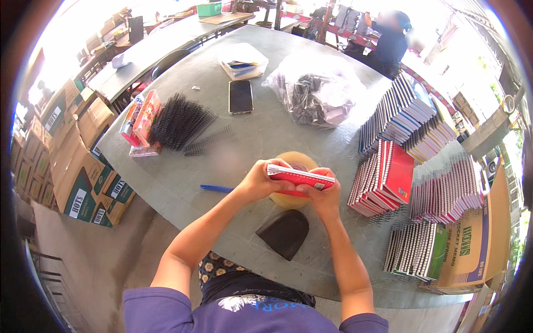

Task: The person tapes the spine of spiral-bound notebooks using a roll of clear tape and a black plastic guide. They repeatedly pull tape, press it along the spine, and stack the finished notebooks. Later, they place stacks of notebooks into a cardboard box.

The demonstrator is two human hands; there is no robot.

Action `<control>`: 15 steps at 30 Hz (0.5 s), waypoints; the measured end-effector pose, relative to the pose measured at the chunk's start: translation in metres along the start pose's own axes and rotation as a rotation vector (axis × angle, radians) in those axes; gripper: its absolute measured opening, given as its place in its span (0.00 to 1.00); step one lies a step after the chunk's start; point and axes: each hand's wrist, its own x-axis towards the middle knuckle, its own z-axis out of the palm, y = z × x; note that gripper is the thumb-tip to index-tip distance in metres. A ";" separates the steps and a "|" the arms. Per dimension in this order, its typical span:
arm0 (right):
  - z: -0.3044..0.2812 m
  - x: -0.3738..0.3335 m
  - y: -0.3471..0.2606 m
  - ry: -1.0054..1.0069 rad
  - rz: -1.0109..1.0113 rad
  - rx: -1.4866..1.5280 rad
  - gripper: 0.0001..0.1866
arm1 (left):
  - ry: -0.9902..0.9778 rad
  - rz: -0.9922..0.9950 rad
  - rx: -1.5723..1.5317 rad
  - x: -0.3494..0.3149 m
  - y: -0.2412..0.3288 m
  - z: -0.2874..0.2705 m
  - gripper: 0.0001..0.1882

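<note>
So, both hands are working on one small thing right now: the left hand is clamping one end of a little red notebook, and the right hand is gripping the other end. Both thumbs are pressing on the red cover, and the pale page edges are facing up. The notebook is being held up in front of the person, over the near part of a grey table.

Just behind and below it, a round amber thing is peeking out; looks kinda like a tape roll, but the hands are covering a lot of it. A dark arch-shaped piece is lying closer to the body, between the forearms, and a blue pen is resting just beside the left forearm.

Further out, a pile of black spiral coils is spreading across the left side, with some colourful packs standing right next to it. A phone is lying flat near a white container, and a clear plastic bag is bulging with dark stuff I can't make out.

Over on the right, spiral notebooks are standing in stacks: blue ones, red ones and green-covered ones beside a cardboard box. Way back, another person is sitting beyond the table.
</note>
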 end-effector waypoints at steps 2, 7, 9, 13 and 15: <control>-0.001 0.005 -0.023 0.061 -0.245 -0.207 0.32 | -0.032 0.027 -0.009 -0.002 0.001 -0.005 0.13; 0.027 0.004 -0.082 -0.012 -0.704 -0.909 0.25 | -0.017 0.122 0.011 -0.003 -0.004 -0.003 0.12; 0.036 0.001 -0.071 -0.172 -0.480 -0.782 0.13 | 0.025 0.174 0.095 -0.006 -0.005 -0.002 0.12; 0.037 -0.003 -0.074 -0.168 -0.469 -0.834 0.06 | 0.044 0.416 0.708 -0.017 0.011 -0.063 0.16; 0.040 0.000 -0.072 -0.123 -0.592 -0.831 0.06 | 0.174 0.174 0.785 -0.020 0.003 -0.107 0.16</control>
